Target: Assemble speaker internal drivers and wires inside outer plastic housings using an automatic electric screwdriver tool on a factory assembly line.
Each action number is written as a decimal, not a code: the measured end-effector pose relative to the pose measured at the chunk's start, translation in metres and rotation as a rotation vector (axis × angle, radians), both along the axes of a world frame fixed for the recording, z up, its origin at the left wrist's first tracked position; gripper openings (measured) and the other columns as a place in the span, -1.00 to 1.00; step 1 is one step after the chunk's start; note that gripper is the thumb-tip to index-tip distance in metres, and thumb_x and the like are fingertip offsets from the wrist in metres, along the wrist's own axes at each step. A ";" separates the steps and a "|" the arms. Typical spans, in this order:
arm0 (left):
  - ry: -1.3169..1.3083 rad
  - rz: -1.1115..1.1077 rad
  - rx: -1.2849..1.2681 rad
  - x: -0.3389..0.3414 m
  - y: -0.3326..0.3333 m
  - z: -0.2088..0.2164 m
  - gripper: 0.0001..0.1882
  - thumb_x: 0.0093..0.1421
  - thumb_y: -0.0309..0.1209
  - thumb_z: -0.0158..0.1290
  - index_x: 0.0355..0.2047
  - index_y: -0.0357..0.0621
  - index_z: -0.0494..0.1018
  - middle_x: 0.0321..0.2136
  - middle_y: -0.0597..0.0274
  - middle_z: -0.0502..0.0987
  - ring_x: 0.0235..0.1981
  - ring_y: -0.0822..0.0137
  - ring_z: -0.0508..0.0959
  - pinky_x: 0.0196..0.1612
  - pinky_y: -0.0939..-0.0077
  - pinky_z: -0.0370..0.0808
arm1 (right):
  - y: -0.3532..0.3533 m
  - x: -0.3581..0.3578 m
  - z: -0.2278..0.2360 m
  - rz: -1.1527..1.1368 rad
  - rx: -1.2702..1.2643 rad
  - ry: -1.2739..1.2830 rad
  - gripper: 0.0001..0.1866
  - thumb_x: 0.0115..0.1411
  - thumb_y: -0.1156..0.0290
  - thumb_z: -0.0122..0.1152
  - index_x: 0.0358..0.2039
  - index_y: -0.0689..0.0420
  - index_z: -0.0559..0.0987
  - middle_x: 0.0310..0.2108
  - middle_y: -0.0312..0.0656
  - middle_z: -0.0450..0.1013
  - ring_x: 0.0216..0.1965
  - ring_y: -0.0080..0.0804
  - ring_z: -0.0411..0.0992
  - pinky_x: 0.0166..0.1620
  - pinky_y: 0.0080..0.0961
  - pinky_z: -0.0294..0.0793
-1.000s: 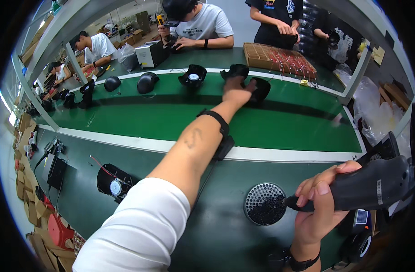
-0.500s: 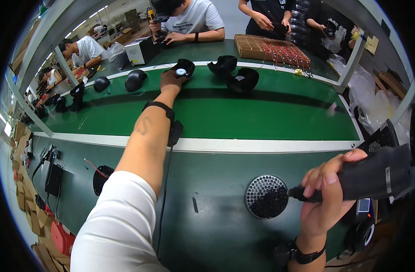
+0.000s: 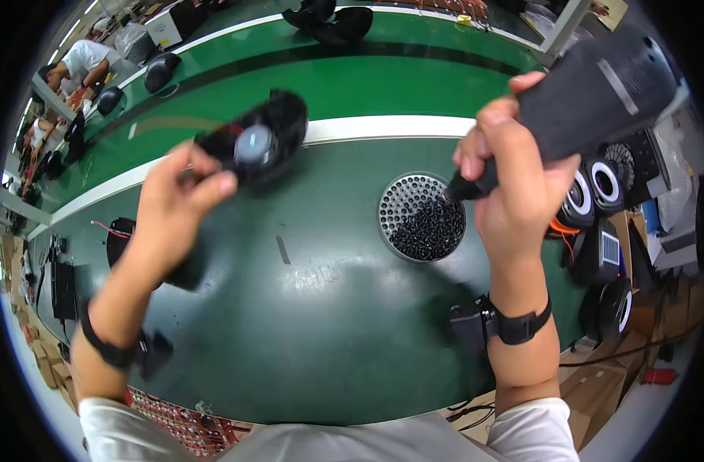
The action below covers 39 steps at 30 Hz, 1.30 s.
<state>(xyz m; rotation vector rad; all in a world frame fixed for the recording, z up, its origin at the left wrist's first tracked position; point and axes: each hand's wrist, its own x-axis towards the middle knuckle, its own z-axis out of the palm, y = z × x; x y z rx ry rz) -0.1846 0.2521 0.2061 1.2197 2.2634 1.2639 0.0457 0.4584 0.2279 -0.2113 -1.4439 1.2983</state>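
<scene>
My left hand (image 3: pixel 171 208) pinches the edge of a black curved plastic shell (image 3: pixel 289 119), held up above the table near the conveyor's edge. A round silver disc-shaped part (image 3: pixel 255 146) sits inside the shell, blurred by motion. My right hand (image 3: pixel 517 173) is wrapped round a black electric screwdriver (image 3: pixel 586 96). Its narrow tip is at the right side of a round metal screw tray (image 3: pixel 392 194) dotted with holes. Small black screws (image 3: pixel 427 231) lie heaped in the tray's near part; whether one is on the tip I cannot tell.
Beyond the table runs a green conveyor (image 3: pixel 413 88) with more black shells (image 3: pixel 342 25). A dark part with a wire (image 3: pixel 119 239) lies left, partly behind my left arm. Speakers with white rings (image 3: pixel 604 179) stand right. A thin dark strip (image 3: pixel 282 250) lies mid-table.
My left hand has brought the shell off the conveyor, back over the table. The screwdriver is now tilted more steeply, its tip still at the screw tray. The head view has tipped downward.
</scene>
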 end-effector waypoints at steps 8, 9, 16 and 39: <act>-0.141 -0.017 0.127 0.087 -0.099 -0.044 -0.64 0.03 -0.47 0.39 -0.26 -0.34 0.45 0.30 -0.26 0.15 0.18 0.19 0.43 0.06 0.44 0.48 | 0.009 -0.020 -0.025 0.012 0.086 0.068 -0.73 0.18 0.60 0.03 -0.08 0.29 0.34 -0.57 -0.20 0.37 -0.68 -0.48 0.30 -0.51 -0.42 0.41; -0.120 -0.012 0.085 0.088 -0.102 -0.044 -0.65 0.02 -0.42 0.36 -0.30 -0.32 0.44 0.28 -0.37 0.13 0.30 -0.07 0.31 0.19 0.23 0.37 | 0.012 -0.023 -0.026 0.008 0.092 0.077 -0.74 0.17 0.61 0.02 -0.11 0.30 0.35 -0.59 -0.20 0.37 -0.68 -0.47 0.31 -0.51 -0.42 0.41; 0.375 -0.154 0.039 0.084 -0.072 -0.029 -0.74 -0.05 -0.43 0.21 -0.37 -0.24 0.41 0.23 -0.49 0.19 0.25 -0.21 0.31 0.29 0.00 0.19 | 0.028 -0.024 -0.033 -0.057 0.143 0.002 -0.80 0.15 0.61 0.05 -0.18 0.26 0.39 -0.61 -0.22 0.35 -0.69 -0.46 0.30 -0.53 -0.42 0.39; 0.342 -0.063 0.012 0.087 -0.046 -0.028 -0.53 -0.21 -0.54 0.16 -0.17 -0.27 0.54 0.09 -0.16 0.34 -0.02 0.03 0.49 0.10 0.32 0.39 | 0.032 -0.015 -0.041 -0.176 0.289 -0.082 -0.72 0.19 0.56 0.09 -0.09 0.27 0.34 -0.56 -0.22 0.33 -0.60 -0.48 0.28 -0.45 -0.44 0.34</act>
